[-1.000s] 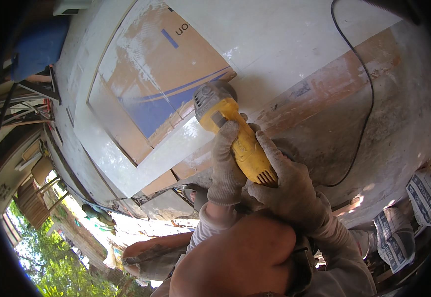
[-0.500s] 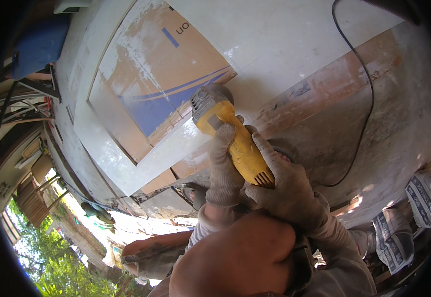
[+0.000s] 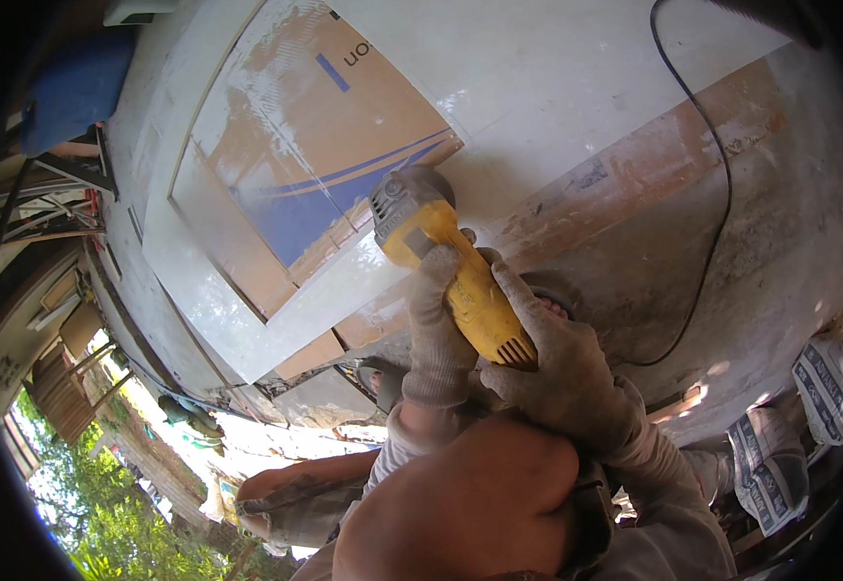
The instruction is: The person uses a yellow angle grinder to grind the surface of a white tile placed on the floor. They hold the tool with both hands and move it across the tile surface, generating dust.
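Observation:
A yellow angle grinder [image 3: 475, 290] with a grey gear head is held in both my gloved hands. My left hand [image 3: 438, 324] is closed around its body just behind the gear head. My right hand [image 3: 562, 378] wraps the rear of the body near the vent slots. The grinder's head lies over the edge of a white panel [image 3: 513, 102], beside a piece of brown and blue cardboard [image 3: 315, 145] coated with pale dust. The disc is mostly hidden behind the gear head.
A black power cord [image 3: 726, 194] curves across the right side. Dusty brown cardboard strips [image 3: 634, 174] lie along the panel. Printed sacks [image 3: 770, 470] stand at lower right. A blue container [image 3: 78, 92] is at upper left. My bare knee [image 3: 460, 494] is close below my hands.
The grinder's head has shifted very slightly to the left, with both hands keeping their grip. Everything else looks the same.

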The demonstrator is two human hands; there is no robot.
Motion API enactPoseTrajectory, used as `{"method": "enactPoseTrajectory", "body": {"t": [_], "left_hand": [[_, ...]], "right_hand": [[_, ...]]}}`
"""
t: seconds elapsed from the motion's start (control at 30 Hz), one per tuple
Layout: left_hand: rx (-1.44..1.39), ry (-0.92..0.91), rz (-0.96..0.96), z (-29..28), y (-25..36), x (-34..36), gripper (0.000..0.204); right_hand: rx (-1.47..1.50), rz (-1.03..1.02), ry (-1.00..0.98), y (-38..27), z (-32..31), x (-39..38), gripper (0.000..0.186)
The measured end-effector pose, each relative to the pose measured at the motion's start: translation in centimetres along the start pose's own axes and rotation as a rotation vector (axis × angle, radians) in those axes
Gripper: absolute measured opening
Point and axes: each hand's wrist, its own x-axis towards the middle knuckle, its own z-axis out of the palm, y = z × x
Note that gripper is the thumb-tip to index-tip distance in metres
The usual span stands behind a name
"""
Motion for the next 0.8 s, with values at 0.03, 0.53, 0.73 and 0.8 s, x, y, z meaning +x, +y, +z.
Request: {"method": "enactPoseTrajectory", "body": {"t": [0.03,0.53,0.73,0.8], "left_hand": [[-0.004,-0.026,0.004,0.0,0.0,0.1,0.051],[0.007,0.000,0.011,0.1,0.0,0.4,0.053],[0.032,0.005,0.013,0.0,0.1,0.4,0.052],[0.036,-0.010,-0.011,0.3,0.0,0.8,0.048]], "right_hand": [[-0.004,-0.019,0.018,0.0,0.0,0.0,0.103],[0.012,-0.066,0.062,0.3,0.4,0.3,0.102],[-0.046,-0.069,0.078,-0.4,0.2,0.3,0.097],[0.015,-0.080,0.099,-0.4,-0.3,0.1,0.089]]}}
